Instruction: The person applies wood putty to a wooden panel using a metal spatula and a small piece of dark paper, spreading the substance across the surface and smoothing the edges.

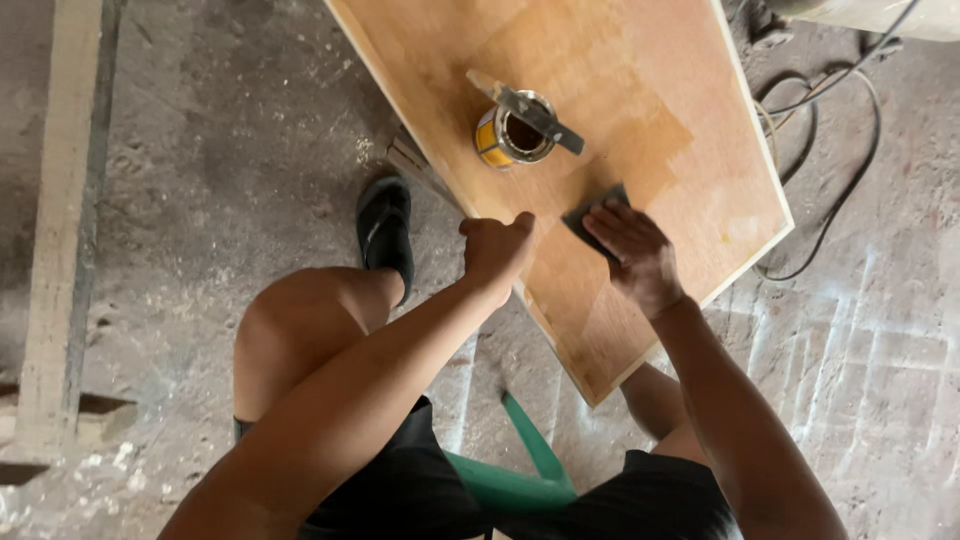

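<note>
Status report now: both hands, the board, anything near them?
Right hand flat on dark sanding pad, pressing it on plywood board. Left hand closed on board edge. Open tin with flat tool across it, just beyond the pad.

Smooth plywood board point(600, 150), rough concrete floor point(220, 130)

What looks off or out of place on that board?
Little stands out. An open tin stands mid-panel on the plywood board with a flat tool balanced across its rim, ends overhanging, so it could slip. No spill shows. The right hand presses a dark pad; the left hand grips the board's edge.
</note>
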